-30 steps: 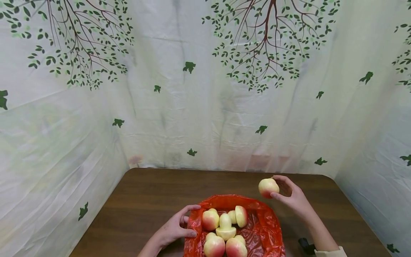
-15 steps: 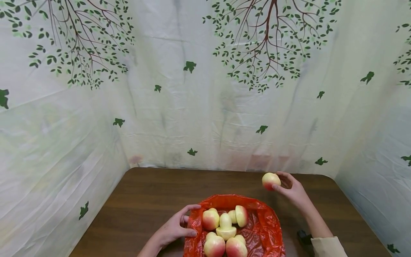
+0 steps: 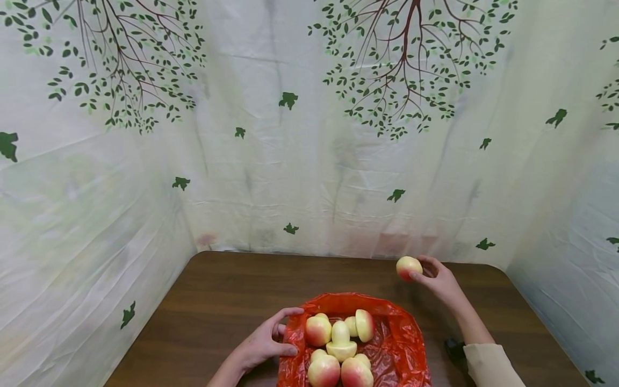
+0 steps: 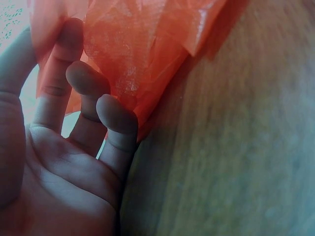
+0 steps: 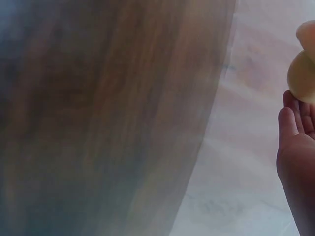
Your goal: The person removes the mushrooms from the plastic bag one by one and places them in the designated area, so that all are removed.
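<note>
Between thumb & fingertips of your R hand [image 3: 442, 284]: one yellow-red mushroom-shaped pc. [image 3: 407, 267], clamped & held above the brown table [image 3: 232, 301]. Your L hand [image 3: 258, 344], fingers curled w/ gaps between, grips the near side wall of the red plastic bag [image 3: 348, 302]. Just R of those L fingertips, inside the bag: five similar pcs. [image 3: 340, 344] Well behind your R fingers, beside the wrist: a black obj. [image 3: 454, 349], part hidden.
</note>
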Demonstrator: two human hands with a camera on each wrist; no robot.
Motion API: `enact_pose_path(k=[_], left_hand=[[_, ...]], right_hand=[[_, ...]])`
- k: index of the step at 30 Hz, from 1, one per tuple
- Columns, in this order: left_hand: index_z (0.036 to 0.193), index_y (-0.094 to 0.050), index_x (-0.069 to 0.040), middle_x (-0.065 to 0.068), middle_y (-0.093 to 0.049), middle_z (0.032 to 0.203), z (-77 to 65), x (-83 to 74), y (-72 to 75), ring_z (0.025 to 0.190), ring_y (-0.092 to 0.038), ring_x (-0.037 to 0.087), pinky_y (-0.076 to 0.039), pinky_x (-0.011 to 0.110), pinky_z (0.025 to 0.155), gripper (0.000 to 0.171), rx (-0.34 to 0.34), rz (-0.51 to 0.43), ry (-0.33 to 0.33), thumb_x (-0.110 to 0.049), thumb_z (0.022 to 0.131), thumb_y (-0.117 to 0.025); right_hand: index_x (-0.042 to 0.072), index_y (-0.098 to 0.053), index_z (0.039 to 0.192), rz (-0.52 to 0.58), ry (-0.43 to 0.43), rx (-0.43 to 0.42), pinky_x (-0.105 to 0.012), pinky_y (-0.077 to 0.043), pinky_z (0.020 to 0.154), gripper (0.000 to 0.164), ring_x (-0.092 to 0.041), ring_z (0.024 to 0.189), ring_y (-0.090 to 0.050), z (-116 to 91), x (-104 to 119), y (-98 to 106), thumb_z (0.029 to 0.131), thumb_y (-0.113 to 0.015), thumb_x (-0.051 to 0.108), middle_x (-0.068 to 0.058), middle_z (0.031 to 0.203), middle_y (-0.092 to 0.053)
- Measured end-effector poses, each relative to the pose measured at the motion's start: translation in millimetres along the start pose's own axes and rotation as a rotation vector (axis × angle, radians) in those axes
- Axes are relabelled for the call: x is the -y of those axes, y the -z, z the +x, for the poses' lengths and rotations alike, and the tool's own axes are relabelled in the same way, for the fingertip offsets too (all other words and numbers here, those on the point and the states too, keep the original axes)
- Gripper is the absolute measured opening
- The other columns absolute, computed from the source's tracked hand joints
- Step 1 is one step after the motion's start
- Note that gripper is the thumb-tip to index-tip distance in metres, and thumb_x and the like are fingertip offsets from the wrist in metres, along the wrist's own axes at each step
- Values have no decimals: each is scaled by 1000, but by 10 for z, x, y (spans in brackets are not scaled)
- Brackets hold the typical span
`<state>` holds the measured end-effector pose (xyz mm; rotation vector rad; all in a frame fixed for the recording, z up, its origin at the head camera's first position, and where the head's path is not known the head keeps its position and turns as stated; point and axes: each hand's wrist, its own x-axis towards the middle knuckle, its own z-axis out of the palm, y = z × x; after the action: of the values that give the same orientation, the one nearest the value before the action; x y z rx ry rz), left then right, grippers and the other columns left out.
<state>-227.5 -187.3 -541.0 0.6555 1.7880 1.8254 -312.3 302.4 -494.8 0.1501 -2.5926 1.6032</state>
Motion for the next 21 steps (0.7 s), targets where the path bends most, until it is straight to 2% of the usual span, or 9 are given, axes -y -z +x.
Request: enact_pose_path(k=[3, 21], left_hand=[[160, -34, -3, -2, -80, 102, 1, 0, 5, 97, -75, 11, -63, 29, 84, 79, 1, -2, 1, -10, 96, -78], [161, -33, -3, -1, -79, 103, -2, -17, 9, 96, -76, 11, -64, 30, 83, 78, 8, -14, 11, -10, 97, -77]], right_hand=[[-3, -41, 157, 7, -15, 3, -61, -44, 117, 73, -51, 149, -46, 64, -28, -5, 102, -73, 32, -32, 158, -48], [-9, -37, 156, -5, -88, 63, -62, -39, 122, 78, -51, 149, -43, 327, -149, -20, 102, -73, 34, -35, 159, -44]])
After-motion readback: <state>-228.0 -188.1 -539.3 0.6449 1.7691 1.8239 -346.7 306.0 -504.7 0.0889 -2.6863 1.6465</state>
